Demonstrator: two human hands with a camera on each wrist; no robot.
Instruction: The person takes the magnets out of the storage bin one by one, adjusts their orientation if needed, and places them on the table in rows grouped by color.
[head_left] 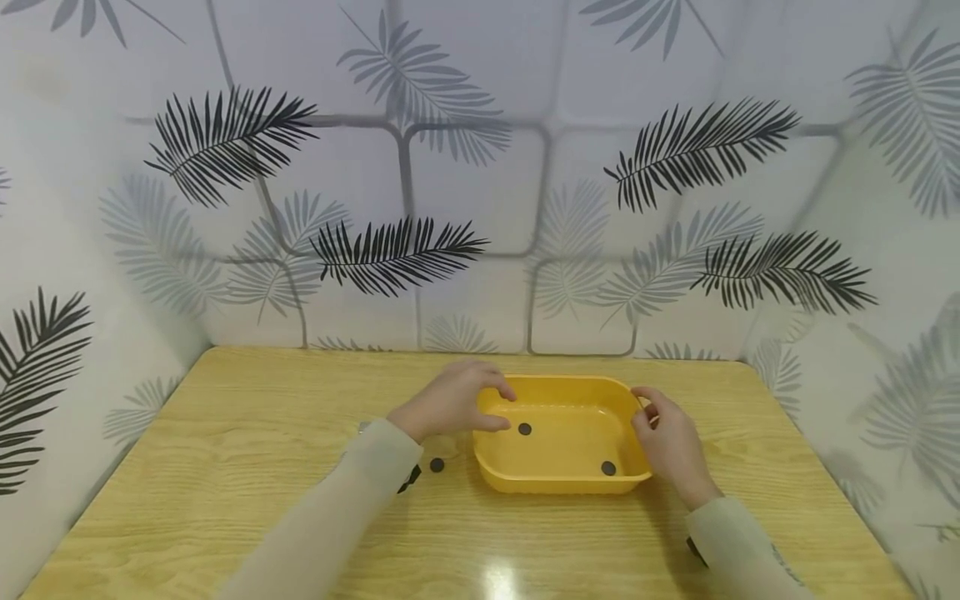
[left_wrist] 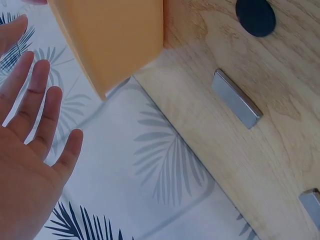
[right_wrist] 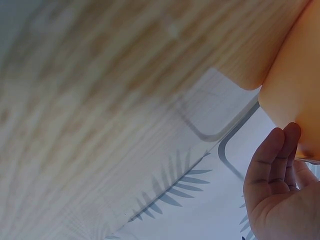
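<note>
A yellow rectangular plastic basin [head_left: 562, 479] with rounded corners stands on the table. Inside lie two small black discs, one black disc [head_left: 525, 429] at the left and another black disc [head_left: 608, 468] near the front right corner. My right hand [head_left: 671, 442] grips the right rim; in the right wrist view its fingers [right_wrist: 272, 155] lie against the outer wall. Over the left rim is my left hand [head_left: 457, 400], thumb and fingers apart with nothing between them. The left wrist view shows that palm [left_wrist: 25, 175] with loosely spread fingers beside the basin [left_wrist: 115, 40].
Left of the basin, a third black disc [head_left: 437, 465] lies on the wooden table [head_left: 247, 433]. Two small silver metal bars, one bar [left_wrist: 237, 99] and another bar [left_wrist: 312, 201], lie near it. A leaf-patterned covering [head_left: 480, 183] rises behind the table's far edge.
</note>
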